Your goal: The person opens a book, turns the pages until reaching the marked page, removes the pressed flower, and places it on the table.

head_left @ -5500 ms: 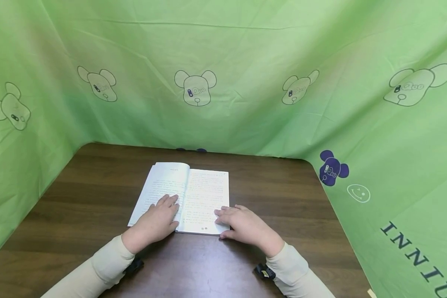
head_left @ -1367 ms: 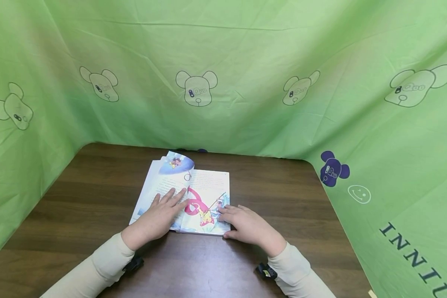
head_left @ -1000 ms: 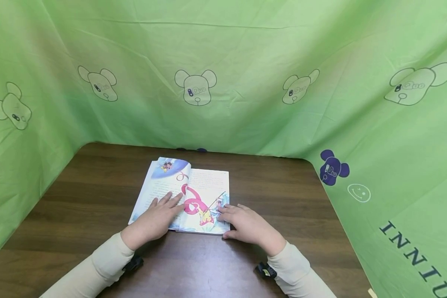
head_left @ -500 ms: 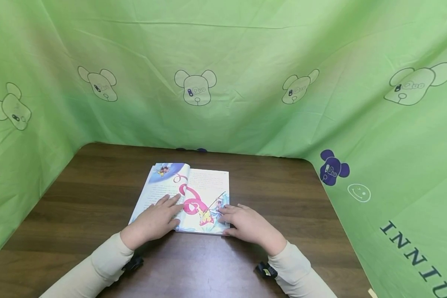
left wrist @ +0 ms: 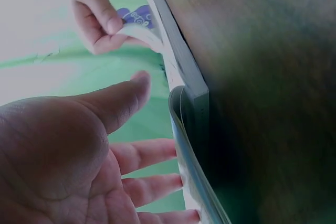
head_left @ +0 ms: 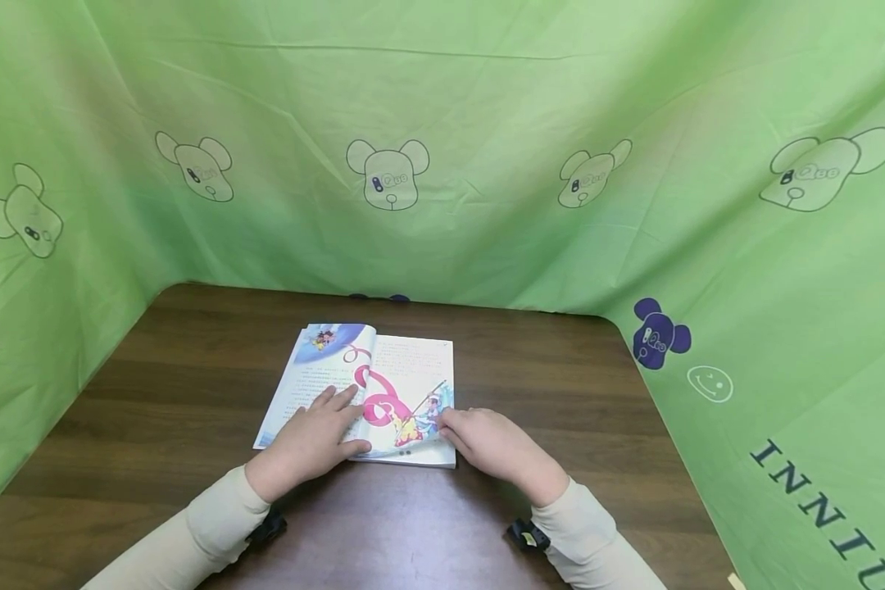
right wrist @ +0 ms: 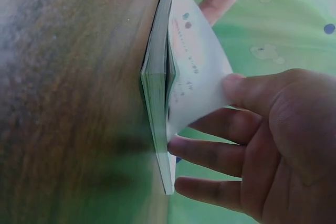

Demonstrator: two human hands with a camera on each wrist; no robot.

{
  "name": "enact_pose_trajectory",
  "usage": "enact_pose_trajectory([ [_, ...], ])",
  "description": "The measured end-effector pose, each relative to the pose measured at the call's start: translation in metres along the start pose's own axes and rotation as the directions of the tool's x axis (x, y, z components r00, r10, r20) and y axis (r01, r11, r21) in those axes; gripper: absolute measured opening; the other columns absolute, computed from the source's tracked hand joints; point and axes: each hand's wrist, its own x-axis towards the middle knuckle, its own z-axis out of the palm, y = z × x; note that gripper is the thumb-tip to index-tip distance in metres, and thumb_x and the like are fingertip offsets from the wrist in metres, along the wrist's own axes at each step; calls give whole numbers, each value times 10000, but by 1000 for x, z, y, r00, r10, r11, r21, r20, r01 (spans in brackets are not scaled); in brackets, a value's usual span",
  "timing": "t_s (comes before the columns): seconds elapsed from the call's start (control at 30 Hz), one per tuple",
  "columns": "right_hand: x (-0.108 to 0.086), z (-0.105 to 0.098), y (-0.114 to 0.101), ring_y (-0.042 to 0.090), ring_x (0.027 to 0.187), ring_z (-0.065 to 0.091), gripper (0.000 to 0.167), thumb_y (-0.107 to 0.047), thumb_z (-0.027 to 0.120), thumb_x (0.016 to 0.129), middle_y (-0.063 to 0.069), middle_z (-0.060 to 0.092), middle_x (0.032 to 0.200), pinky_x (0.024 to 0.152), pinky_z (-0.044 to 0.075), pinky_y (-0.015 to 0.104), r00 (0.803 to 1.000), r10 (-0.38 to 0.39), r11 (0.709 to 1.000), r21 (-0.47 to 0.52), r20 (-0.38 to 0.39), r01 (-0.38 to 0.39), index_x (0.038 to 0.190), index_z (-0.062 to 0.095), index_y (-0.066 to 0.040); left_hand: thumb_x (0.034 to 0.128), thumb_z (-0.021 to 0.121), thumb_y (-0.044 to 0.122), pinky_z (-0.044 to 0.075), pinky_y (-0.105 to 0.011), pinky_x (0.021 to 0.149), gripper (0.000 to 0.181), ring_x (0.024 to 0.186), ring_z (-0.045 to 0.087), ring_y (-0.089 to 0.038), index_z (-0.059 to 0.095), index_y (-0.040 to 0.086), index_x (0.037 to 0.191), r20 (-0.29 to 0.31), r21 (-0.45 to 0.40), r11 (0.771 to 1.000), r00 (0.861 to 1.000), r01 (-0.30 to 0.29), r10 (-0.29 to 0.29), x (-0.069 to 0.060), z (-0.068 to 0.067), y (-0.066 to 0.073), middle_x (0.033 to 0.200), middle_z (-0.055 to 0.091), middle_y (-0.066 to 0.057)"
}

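An open book (head_left: 413,360) lies on the table, with printed text and coloured drawings across both pages. My left hand (head_left: 306,442) rests on the lower left page, its fingers spread and its thumb near the gutter. At the lower right edge, my right hand (head_left: 494,447) pinches the corner of a page (right wrist: 202,74) between thumb and forefinger. That page is lifted and bent away from the stack, and text shows on its underside in the right wrist view. The other right fingers touch the book's edge. In the left wrist view, the left fingertips (left wrist: 168,182) touch the page surface.
The brown wooden table (head_left: 546,369) extends around the book. A green curtain (head_left: 487,98) with bear-head outlines hangs at the back and both sides. A black band (head_left: 268,524) sits by the left wrist and another black strap piece (head_left: 527,537) by the right.
Since the oldest frame, a text spread has given way to an illustrated one. In the last half second, the right hand has gone from resting on the page to pinching and lifting its corner.
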Motion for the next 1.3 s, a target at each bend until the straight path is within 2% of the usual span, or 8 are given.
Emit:
enact_pose_trajectory([
  [0.27, 1, 3, 2, 123, 577, 561, 94, -264, 619, 1028, -118, 573, 678, 604, 516, 364, 997, 3, 997, -82, -82, -10, 975, 604, -188, 773, 864, 516, 393, -767, 1001, 805, 1474, 349, -472, 609, 106, 1417, -18, 47, 999, 1000, -5, 6, 1, 6, 2, 1608, 415, -151],
  [0.6, 2, -1, 0, 102, 654, 642, 72, -281, 657, 1010, -129, 679, 772, 651, 546, 349, 986, 4, 996, -92, -166, -19, 996, 669, -211, 819, 850, 445, 417, -766, 971, 669, 1447, 393, -465, 652, 102, 1358, -63, 59, 998, 998, -2, 5, 2, 9, 2, 1573, 462, -158],
  [0.7, 3, -2, 0, 117, 764, 710, 92, -263, 684, 990, -97, 744, 891, 705, 573, 357, 976, 19, 996, -86, -218, -39, 1061, 684, -204, 848, 832, 408, 414, -772, 968, 646, 1444, 396, -466, 632, 100, 1379, -70, 57, 998, 998, 1, 3, 3, 9, 3, 1570, 465, -159],
  [0.8, 3, -3, 1, 159, 940, 742, 236, -241, 720, 960, -26, 766, 1079, 792, 593, 377, 962, 45, 995, -74, -270, -68, 1181, 676, -172, 869, 812, 372, 406, -782, 963, 712, 1437, 404, -474, 544, 91, 1466, -83, 54, 999, 997, 5, -1, 3, 11, 5, 1566, 469, -159],
  [0.93, 3, -3, 4, 226, 1137, 707, 413, -215, 737, 938, 55, 718, 1273, 907, 579, 419, 948, 88, 993, -50, -307, -109, 1327, 629, -128, 920, 746, 335, 419, -788, 930, 802, 1399, 453, -481, 362, 83, 1577, -132, 45, 999, 991, 9, -3, 2, 12, 6, 1532, 509, -156],
  [1.1, 3, -4, 5, 265, 1184, 687, 434, -216, 734, 940, 100, 702, 1308, 965, 555, 445, 947, 116, 991, -28, -300, -131, 1345, 629, -103, 925, 735, 283, 478, -740, 892, 934, 1347, 521, -452, 166, 88, 1639, -232, 12, 1000, 973, 3, 0, 4, 15, 5, 1495, 521, -227],
  [1.2, 3, -5, 4, 263, 1196, 680, 407, -217, 740, 936, 102, 704, 1301, 997, 541, 435, 960, 98, 994, -21, -262, -107, 1315, 653, -98, 866, 788, 208, 532, -649, 891, 1064, 1345, 504, -480, 79, 80, 1648, -320, 16, 1000, 947, -19, 23, 6, 17, 3, 1552, 397, -310],
  [1.3, 2, -5, 3, 278, 1238, 653, 398, -241, 735, 944, 113, 693, 1318, 1052, 502, 458, 986, 34, 999, -33, -166, -40, 1303, 667, -83, 809, 846, 158, 563, -567, 888, 1152, 1371, 433, -551, 60, 66, 1646, -392, 35, 999, 918, -41, 51, 7, 17, 2, 1623, 200, -351],
])
